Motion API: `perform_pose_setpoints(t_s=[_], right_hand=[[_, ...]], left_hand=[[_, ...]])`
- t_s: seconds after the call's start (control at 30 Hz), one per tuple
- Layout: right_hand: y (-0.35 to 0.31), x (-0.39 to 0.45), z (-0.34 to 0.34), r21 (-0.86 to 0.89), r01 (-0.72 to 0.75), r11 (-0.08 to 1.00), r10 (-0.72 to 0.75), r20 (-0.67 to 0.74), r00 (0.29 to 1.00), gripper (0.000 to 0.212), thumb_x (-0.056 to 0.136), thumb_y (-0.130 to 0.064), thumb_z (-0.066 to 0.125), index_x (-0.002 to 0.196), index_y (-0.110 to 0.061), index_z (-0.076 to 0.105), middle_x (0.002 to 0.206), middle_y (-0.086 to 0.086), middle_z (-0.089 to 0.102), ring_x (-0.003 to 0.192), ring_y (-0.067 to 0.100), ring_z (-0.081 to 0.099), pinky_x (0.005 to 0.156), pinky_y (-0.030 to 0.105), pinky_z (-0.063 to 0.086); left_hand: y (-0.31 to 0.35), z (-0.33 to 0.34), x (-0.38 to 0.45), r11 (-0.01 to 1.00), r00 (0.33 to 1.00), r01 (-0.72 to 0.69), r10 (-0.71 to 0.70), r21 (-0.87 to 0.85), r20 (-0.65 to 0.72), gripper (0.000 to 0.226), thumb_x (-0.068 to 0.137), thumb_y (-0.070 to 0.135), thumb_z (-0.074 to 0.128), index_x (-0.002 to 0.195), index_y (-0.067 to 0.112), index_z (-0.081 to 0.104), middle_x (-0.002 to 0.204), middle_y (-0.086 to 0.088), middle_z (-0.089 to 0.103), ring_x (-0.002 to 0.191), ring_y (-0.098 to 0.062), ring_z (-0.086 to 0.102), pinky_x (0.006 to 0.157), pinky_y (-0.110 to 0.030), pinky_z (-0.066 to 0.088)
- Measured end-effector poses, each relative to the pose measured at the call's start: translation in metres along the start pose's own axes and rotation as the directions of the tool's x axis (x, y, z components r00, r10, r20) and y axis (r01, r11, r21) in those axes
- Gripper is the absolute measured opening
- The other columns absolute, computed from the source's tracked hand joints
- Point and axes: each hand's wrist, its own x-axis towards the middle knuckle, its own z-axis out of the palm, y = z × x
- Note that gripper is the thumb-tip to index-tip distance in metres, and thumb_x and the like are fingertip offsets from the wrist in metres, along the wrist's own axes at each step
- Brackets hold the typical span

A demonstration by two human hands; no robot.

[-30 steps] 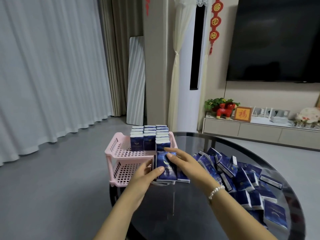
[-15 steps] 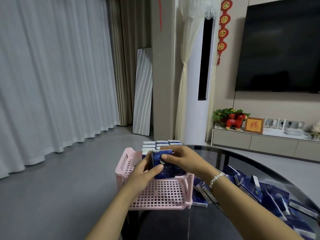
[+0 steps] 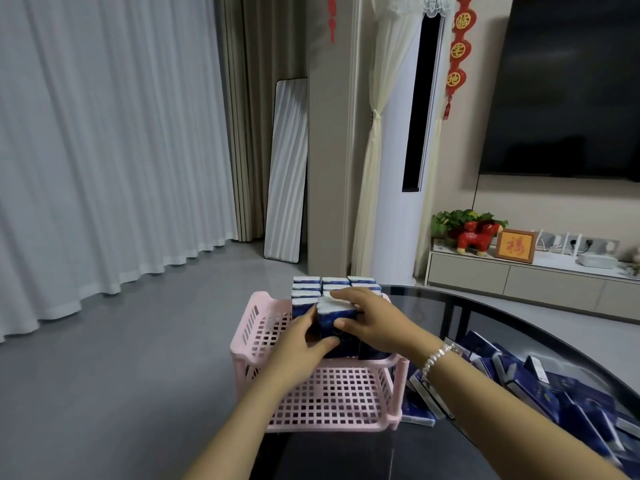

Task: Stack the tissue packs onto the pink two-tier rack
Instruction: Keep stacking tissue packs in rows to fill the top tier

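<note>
Seating a dark blue, white-topped tissue pack (image 3: 335, 318) upright on the upper tier of the pink perforated plastic two-tier rack (image 3: 258, 336), at the near edge of the block of packs already standing there (image 3: 320, 287). Left hand (image 3: 300, 344) grips the pack's left side, thumb curled across its near face. Right hand (image 3: 372, 322) holds the top and right side, fingers curled over the white top. Both hands closed on the same pack; neither free.

Lower tier appears unfilled, as far as its mesh shows. Loose pile of dark blue tissue packs (image 3: 540, 389) lies to the right on the round dark glass table (image 3: 485, 306), one pack just beside the rack's near right leg.

Judgement: placement step, mid-task; much of the pile remains. To do it well, keep the pack vertical, press it flush against the neighbouring row so no gap opens, and let go only once its base sits flat on the mesh. Neighbours could tip if pushed too hard.

Far side: grey curtains, a wall-mounted dark television (image 3: 568, 84).
</note>
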Motion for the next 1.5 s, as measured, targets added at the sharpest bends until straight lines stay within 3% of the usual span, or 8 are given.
perform_pose_setpoints(t_s=[0.37, 0.53, 0.7, 0.83, 0.93, 1.17, 1.33, 1.5], right_hand=[[0.002, 0.0, 0.002, -0.34, 0.107, 0.934, -0.124, -0.029, 0.992, 0.034, 0.089, -0.034, 0.056, 0.121, -0.023, 0.06, 0.12, -0.004, 0.063, 0.117, 0.018, 0.05, 0.1, 0.036, 0.035], [0.0, -0.008, 0.004, -0.436, 0.111, 0.893, -0.102, 0.043, 0.994, 0.046, 0.096, -0.035, 0.044, 0.142, -0.028, 0.038, 0.145, -0.01, 0.043, 0.137, 0.016, 0.03, 0.11, 0.034, 0.018], [0.001, -0.013, 0.003, -0.484, 0.112, 0.868, -0.088, 0.072, 0.994, 0.045, 0.101, -0.036, 0.028, 0.146, -0.029, 0.028, 0.152, -0.01, 0.03, 0.142, 0.017, 0.018, 0.113, 0.034, 0.01], [0.003, -0.018, 0.007, -0.429, 0.089, 0.899, -0.085, 0.029, 0.996, 0.047, 0.101, -0.035, 0.032, 0.147, -0.029, 0.026, 0.154, -0.007, 0.027, 0.143, 0.015, 0.015, 0.114, 0.033, 0.008], [0.006, -0.024, 0.007, -0.332, 0.082, 0.94, -0.112, -0.072, 0.991, 0.046, 0.099, -0.036, 0.038, 0.144, -0.027, 0.032, 0.152, -0.007, 0.031, 0.143, 0.012, 0.018, 0.113, 0.029, 0.008], [0.015, -0.063, -0.003, -0.15, 0.032, 0.988, -0.081, -0.331, 0.94, 0.032, 0.094, -0.032, 0.051, 0.124, -0.026, 0.059, 0.125, -0.01, 0.06, 0.123, 0.01, 0.044, 0.1, 0.024, 0.025], [0.032, -0.11, -0.01, -0.077, -0.073, 0.994, 0.039, -0.374, 0.927, 0.028, 0.093, -0.027, 0.052, 0.118, -0.025, 0.063, 0.109, -0.008, 0.065, 0.103, 0.01, 0.051, 0.086, 0.025, 0.043], [0.068, -0.157, -0.007, -0.026, -0.175, 0.984, 0.151, -0.388, 0.909, 0.024, 0.092, -0.026, 0.054, 0.113, -0.027, 0.065, 0.107, -0.01, 0.066, 0.102, 0.009, 0.051, 0.083, 0.019, 0.039]], left_hand=[[-0.008, 0.012, 0.005, 0.971, 0.999, 0.032, -0.03, 0.238, -0.013, 0.055, 0.092, 0.039, 0.056, 0.143, 0.025, 0.04, 0.128, 0.003, 0.058, 0.113, -0.013, 0.055, 0.093, -0.026, 0.044], [-0.006, 0.011, 0.005, 0.967, 0.997, 0.068, -0.074, 0.244, 0.017, 0.072, 0.09, 0.035, 0.06, 0.15, 0.036, 0.021, 0.134, 0.002, 0.056, 0.12, -0.018, 0.053, 0.093, -0.023, 0.039], [-0.005, 0.01, 0.005, 0.967, 0.995, 0.072, -0.087, 0.243, 0.051, 0.074, 0.087, 0.035, 0.061, 0.149, 0.04, 0.021, 0.136, 0.003, 0.055, 0.119, -0.019, 0.053, 0.096, -0.027, 0.042], [-0.002, 0.009, -0.003, 0.988, 0.998, 0.053, -0.056, 0.143, 0.018, 0.071, 0.09, 0.036, 0.061, 0.15, 0.031, 0.024, 0.145, 0.005, 0.044, 0.131, -0.016, 0.043, 0.101, -0.023, 0.034], [-0.004, 0.01, -0.01, 0.998, 0.994, 0.051, -0.048, 0.032, -0.094, 0.066, 0.089, 0.037, 0.061, 0.147, 0.027, 0.031, 0.148, 0.003, 0.041, 0.133, -0.014, 0.042, 0.111, -0.035, 0.037], [0.019, 0.024, -0.04, 0.988, 0.915, -0.145, 0.155, 0.053, -0.372, 0.037, 0.089, 0.024, 0.064, 0.125, 0.024, 0.057, 0.119, 0.012, 0.046, 0.119, -0.008, 0.045, 0.101, -0.024, 0.036], [0.04, 0.06, -0.058, 0.982, 0.932, -0.186, 0.171, -0.017, -0.319, 0.024, 0.088, 0.017, 0.065, 0.112, 0.019, 0.064, 0.111, 0.008, 0.053, 0.102, -0.007, 0.056, 0.09, -0.022, 0.047], [0.052, 0.114, -0.068, 0.984, 0.973, -0.153, 0.134, -0.091, -0.187, 0.021, 0.09, 0.018, 0.062, 0.11, 0.023, 0.062, 0.108, 0.006, 0.057, 0.095, -0.003, 0.057, 0.075, -0.005, 0.042]])
